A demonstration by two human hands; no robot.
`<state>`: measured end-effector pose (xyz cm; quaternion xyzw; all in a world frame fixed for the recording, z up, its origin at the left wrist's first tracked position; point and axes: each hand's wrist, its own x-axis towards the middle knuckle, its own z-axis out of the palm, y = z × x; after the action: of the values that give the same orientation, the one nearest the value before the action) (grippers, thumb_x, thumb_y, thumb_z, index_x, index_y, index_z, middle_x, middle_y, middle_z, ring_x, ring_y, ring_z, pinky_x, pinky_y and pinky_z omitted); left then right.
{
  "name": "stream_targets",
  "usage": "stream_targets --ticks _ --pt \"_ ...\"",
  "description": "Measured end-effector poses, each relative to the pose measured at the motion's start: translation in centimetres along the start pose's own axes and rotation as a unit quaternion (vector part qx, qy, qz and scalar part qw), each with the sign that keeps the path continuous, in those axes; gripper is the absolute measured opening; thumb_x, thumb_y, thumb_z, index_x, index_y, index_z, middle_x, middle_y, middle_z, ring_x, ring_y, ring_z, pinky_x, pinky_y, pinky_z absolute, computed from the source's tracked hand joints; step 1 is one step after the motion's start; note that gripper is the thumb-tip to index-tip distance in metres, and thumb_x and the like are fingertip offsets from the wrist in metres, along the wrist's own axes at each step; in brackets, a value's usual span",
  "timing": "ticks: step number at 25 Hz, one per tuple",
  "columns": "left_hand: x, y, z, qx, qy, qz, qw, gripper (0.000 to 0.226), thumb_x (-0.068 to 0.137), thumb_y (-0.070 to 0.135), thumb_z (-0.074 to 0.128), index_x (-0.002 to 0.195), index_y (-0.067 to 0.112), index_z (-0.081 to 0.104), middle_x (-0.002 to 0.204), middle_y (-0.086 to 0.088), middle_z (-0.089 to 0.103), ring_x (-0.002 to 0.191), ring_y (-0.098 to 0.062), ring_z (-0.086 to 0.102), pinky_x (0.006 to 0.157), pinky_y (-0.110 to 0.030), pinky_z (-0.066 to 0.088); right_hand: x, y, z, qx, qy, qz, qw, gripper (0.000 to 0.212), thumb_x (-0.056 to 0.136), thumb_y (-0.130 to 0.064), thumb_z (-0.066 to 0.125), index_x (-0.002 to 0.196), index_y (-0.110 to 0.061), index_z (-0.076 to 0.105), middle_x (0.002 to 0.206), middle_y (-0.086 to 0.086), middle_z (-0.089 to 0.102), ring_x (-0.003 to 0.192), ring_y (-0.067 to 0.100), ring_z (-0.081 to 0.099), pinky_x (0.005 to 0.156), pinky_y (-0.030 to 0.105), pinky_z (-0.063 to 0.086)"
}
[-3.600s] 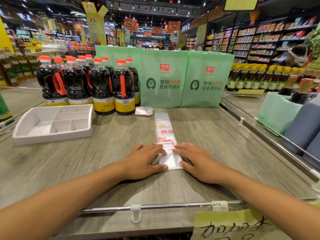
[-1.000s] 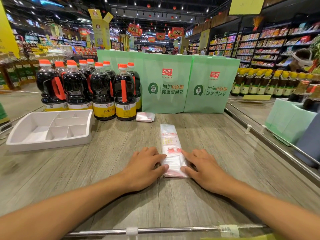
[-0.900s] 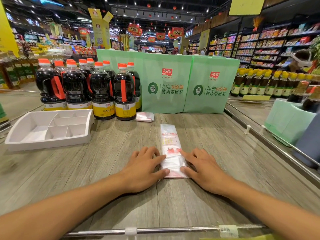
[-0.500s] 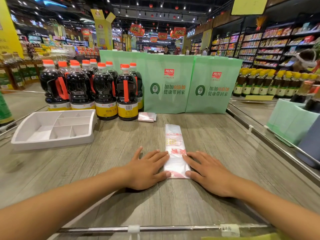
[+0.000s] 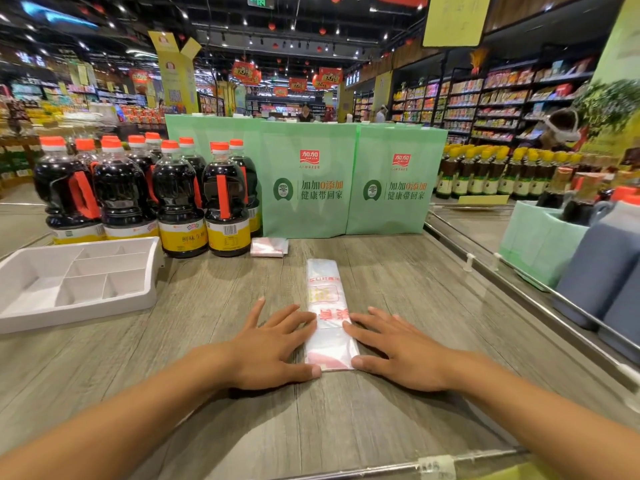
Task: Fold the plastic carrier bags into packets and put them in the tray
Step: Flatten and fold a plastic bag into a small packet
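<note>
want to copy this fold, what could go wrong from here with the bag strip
The left hand and right hand touch only the near end of the bag strip; its far end may skew or spring open. The tray sits far left, by the bottles; a loose packet could unfold on the way.

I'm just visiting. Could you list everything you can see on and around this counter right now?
Long folded translucent plastic carrier bag: one, whitish with red print, table centre, between the hands.
Small folded plastic packet: one, white-pink, by the front bottles' bases.
White divided plastic tray: one, left side of table.
Dark sauce bottles with orange caps: roughly ten, back left.
Pale green printed bags: at least two, standing at the back.
Yellow-capped bottles: a row, back right.
Grey wood-grain table: one, under everything.
Left hand: flat on the table, fingertips at the bag's left edge.
Right hand: flat, fingertips at its right edge.
</note>
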<state>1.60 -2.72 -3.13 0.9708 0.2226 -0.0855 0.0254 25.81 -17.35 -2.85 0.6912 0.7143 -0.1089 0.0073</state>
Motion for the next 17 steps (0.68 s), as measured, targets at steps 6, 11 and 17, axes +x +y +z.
stream_targets --ticks 6,11,17 --pt "0.4 -0.6 0.0 -0.035 0.065 0.022 0.997 0.095 0.084 0.09 0.034 0.162 0.039 0.014 0.166 0.02 0.015 0.152 0.0 0.007 0.124 -0.049 -0.012 0.2 0.3 0.1 0.031 0.063 -0.042 0.997 0.074 0.098 -0.072 0.038 0.161 -0.037 0.021 0.163 -0.033 0.005 0.149 -0.013 -0.007 0.126 0.029 0.0" --pt "0.3 -0.5 -0.5 -0.06 0.084 0.018 0.995 0.085 0.088 0.086 0.033 0.159 0.039 0.028 0.163 0.022 0.024 0.15 0.0 0.015 0.125 -0.048 -0.006 -0.7 -0.3 -0.8 0.072 0.056 -0.04 0.995 0.084 0.09 -0.075 0.052 0.16 -0.041 0.02 0.157 -0.034 0.015 0.145 -0.015 0.005 0.122 0.021 0.008" --pt "0.2 -0.3 -0.4 -0.084 0.122 0.032 0.988 0.083 0.087 0.089 0.018 0.15 0.042 0.045 0.156 0.024 0.037 0.144 0.002 0.026 0.125 -0.049 0.002 -0.5 -0.3 -0.6 0.085 0.098 -0.042 0.991 0.072 0.091 -0.077 0.049 0.152 -0.04 0.041 0.156 -0.024 0.039 0.145 -0.009 0.025 0.122 0.03 0.026"
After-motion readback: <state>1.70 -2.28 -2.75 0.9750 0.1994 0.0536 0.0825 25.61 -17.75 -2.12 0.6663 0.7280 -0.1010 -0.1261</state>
